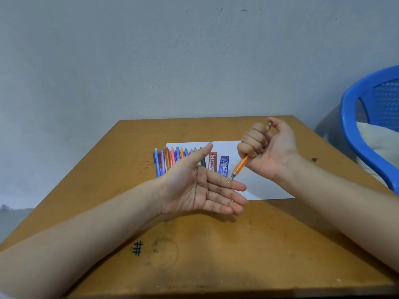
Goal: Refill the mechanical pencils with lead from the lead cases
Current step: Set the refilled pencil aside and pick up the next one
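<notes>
Right hand raised above the far right part of the brown wooden table, fingers curled in a fist round the slim orange plastic mechanical pencil, thumb up at the cap end. Long axis of that pencil slanting from upper right down to lower left, metal tip lowest. Tip aimed at the left hand, either touching its fingers or just above them; cannot tell which. Left hand flat, palm up, fingers straight and together, holding nothing, placed under the tip as if to catch lead. Likely step: clicking or shaking the orange pencil to check for lead before refilling. Most of the task judged yet to do.

Behind the left hand, on the white sheet of paper, a row of coloured mechanical pencils side by side, long axes running away from the viewer. Just right of the row, a red flat lead case and a blue flat lead case, lying lengthwise the same way, between the two hands. For either case, a short reach forward with the free left hand; right hand occupied.

Open room on the bare paper right of the cases and on the near table. Far table edge close behind the right fist. Blue plastic chair beyond the right edge, well apart.
</notes>
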The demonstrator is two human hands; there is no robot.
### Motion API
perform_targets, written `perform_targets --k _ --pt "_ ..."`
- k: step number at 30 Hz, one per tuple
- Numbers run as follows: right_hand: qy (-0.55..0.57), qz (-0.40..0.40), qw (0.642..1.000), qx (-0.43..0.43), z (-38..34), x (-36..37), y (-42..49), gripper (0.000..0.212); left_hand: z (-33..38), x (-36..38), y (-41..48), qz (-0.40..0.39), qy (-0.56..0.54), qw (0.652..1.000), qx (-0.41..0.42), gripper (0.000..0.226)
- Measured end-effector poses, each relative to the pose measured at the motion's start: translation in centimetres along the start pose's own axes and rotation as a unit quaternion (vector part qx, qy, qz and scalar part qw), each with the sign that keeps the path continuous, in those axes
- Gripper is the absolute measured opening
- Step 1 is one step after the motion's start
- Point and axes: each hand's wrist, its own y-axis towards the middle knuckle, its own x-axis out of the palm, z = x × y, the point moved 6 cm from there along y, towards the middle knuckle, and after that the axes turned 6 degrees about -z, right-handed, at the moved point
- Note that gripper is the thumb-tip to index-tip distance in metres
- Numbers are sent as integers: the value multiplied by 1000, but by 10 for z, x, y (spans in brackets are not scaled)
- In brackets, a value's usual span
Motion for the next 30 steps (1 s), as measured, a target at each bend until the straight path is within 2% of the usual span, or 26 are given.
perform_targets --k 14,19,24,27,30 --pt "17 -12 1000 -1 0 0 0 34 -1 1 -1 -10 8 1000 -1 92" --pt "23 -46 998 21 3 3 2 48 0 1 -1 27 23 999 5 73" --pt "16 -69 997 33 4 6 2 49 0 -2 -1 51 26 998 14 61" --pt "-8 -55 998 23 4 7 3 46 0 -5 0 79 45 996 27 48" --pt "-100 -15 995 7 1 8 4 39 2 -9 1 110 57 991 49 33"
